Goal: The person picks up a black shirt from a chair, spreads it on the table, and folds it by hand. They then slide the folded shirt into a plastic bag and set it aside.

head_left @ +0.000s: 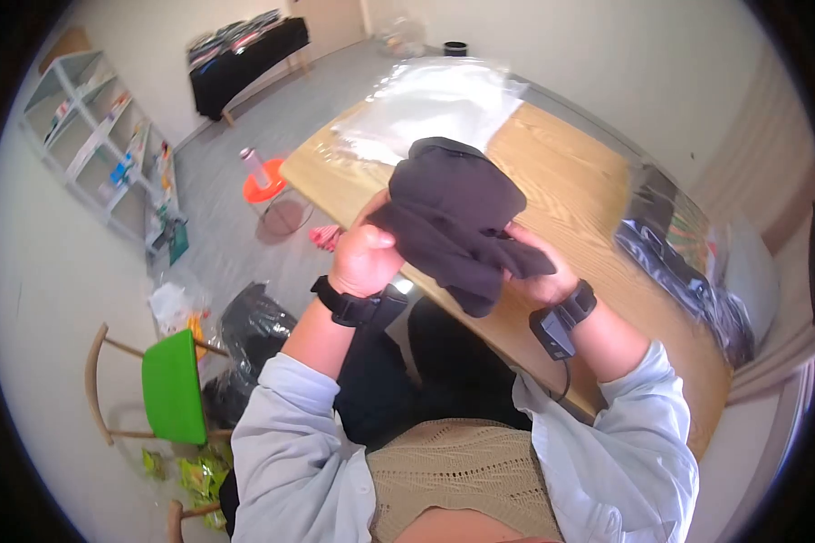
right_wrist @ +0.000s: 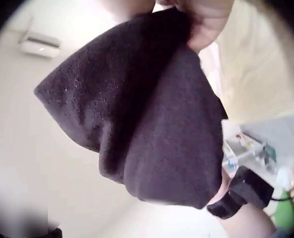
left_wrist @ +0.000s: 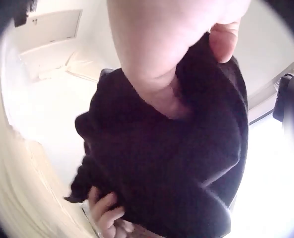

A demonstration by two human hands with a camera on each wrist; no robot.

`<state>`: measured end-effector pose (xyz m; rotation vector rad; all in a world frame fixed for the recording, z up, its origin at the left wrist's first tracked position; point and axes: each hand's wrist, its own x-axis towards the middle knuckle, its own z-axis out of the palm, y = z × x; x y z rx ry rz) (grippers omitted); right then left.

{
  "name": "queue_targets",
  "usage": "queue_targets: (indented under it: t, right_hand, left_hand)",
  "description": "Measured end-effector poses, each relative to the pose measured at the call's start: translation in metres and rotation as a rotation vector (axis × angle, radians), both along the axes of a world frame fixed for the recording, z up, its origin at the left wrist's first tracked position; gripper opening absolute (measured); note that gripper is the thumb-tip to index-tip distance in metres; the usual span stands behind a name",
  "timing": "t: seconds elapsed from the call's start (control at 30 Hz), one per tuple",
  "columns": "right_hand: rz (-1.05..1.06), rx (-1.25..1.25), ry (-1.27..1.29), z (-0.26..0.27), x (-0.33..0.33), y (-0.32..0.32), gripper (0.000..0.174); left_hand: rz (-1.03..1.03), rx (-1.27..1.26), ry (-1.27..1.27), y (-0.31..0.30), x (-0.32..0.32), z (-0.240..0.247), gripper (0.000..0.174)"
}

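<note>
A folded, dark purple-black cloth [head_left: 457,204] is held up over the near edge of the wooden table, and its lower part hangs in loose folds. On its left side my left hand [head_left: 367,258] grips it, with the thumb lying on top. My right hand [head_left: 543,276] holds the right side, where a loose flap of fabric falls across the fingers. The left wrist view shows the left hand [left_wrist: 171,44] with fingers tucked into the cloth [left_wrist: 157,144]. At the top of the right wrist view, the right hand [right_wrist: 206,22] pinches an upper corner of it.
Clear plastic bags [head_left: 426,104] lie at the table's far end. More packaged dark items [head_left: 670,262] rest along the right side of the wooden table [head_left: 561,163]. A green chair [head_left: 174,385], black plastic bags [head_left: 254,326] and an orange stool [head_left: 264,181] stand on the left.
</note>
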<state>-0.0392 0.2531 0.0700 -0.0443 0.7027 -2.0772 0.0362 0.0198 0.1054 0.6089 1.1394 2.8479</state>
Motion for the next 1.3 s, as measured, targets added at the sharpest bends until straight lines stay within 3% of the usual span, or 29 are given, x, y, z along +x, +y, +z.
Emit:
queue_targets:
  t: [0.07,0.1,0.17,0.2,0.23,0.27,0.37,0.4,0.5,0.53,0.6,0.67,0.73,0.8,0.87,0.93,0.97,1.0,1.07,1.17,1.2,1.23,1.3]
  right_hand:
    - [-0.346,0.116,0.376,0.007,0.003,0.023,0.040]
    - [-0.460,0.171,0.321,0.025,0.012,0.035,0.042]
    - [-0.512,0.286,0.398,0.013,0.004,0.069,0.044]
    - [-0.549,0.390,0.472,0.008,0.002,0.083,0.047]
    - [-0.540,0.550,0.404,0.016,0.011,0.091,0.051]
    - [-0.542,0.548,0.397,0.010,0.011,0.099,0.051]
    - [-0.505,0.588,0.266,-0.014,0.008,0.116,0.051]
    - [-0.500,0.582,0.261,-0.016,0.008,0.117,0.051]
    - [-0.463,0.580,0.295,-0.024,0.007,0.117,0.047]
    - [-0.432,0.559,0.317,-0.027,0.005,0.117,0.044]
    - [-0.408,0.530,0.340,-0.030,0.002,0.117,0.041]
    - [-0.411,0.482,0.276,-0.031,0.004,0.116,0.037]
    - [-0.425,0.433,0.340,-0.027,0.008,0.115,0.037]
    - [-0.440,0.383,0.408,-0.012,0.017,0.108,0.037]
    - [-0.370,0.357,0.644,0.004,0.035,0.102,0.039]
    - [-0.151,0.333,0.728,-0.002,0.043,0.105,0.042]
    - [-0.050,0.301,0.754,-0.001,0.049,0.103,0.042]
    - [0.054,0.269,0.778,0.004,0.055,0.100,0.043]
    - [0.112,0.325,0.851,0.006,0.059,0.098,0.048]
    - [0.180,0.442,1.067,0.011,0.063,0.095,0.058]
    - [0.181,0.440,1.062,0.012,0.066,0.095,0.058]
    - [0.161,0.424,1.143,0.012,0.070,0.094,0.059]
    - [0.211,0.464,1.236,0.022,0.076,0.094,0.060]
  left_hand:
    - [-0.118,0.081,0.029,0.010,-0.018,-0.018,0.047]
    - [-0.136,0.084,0.029,0.013,-0.024,-0.022,0.047]
    - [0.115,-0.222,0.113,0.016,-0.036,-0.030,0.033]
    - [0.105,-0.225,0.111,0.017,-0.043,-0.041,0.033]
    - [0.510,-0.434,0.086,0.016,-0.048,-0.050,0.030]
    - [0.922,-0.641,0.059,0.014,-0.053,-0.060,0.027]
    - [0.974,-0.776,0.159,0.015,-0.048,-0.039,0.023]
    - [0.976,-0.786,0.156,0.012,-0.050,-0.040,0.023]
    - [0.418,0.307,-0.397,0.000,-0.063,-0.040,0.023]
    - [0.419,0.296,-0.398,0.006,-0.061,-0.038,0.023]
    - [0.254,-0.103,-0.202,0.036,-0.049,-0.034,0.023]
    - [0.221,-0.767,0.024,0.069,-0.041,-0.036,0.039]
    - [0.231,-1.401,0.545,0.088,-0.029,-0.032,0.060]
    - [0.296,-1.524,0.660,0.103,-0.018,-0.040,0.071]
    - [0.303,-1.541,0.647,0.109,-0.010,-0.042,0.065]
    - [0.259,-1.499,0.615,0.109,-0.009,-0.044,0.050]
    - [0.244,-1.486,0.593,0.105,-0.010,-0.046,0.034]
    - [0.241,-1.486,0.595,0.100,-0.010,-0.046,0.034]
    - [0.104,-1.430,0.225,0.085,-0.009,-0.045,0.023]
    - [0.101,-1.203,0.290,0.084,0.005,-0.039,0.041]
    - [0.107,-1.058,0.336,0.089,0.013,-0.032,0.051]
    - [0.058,-1.079,0.366,0.094,0.018,-0.028,0.071]
    - [0.154,-1.195,0.344,0.110,0.029,-0.021,0.065]
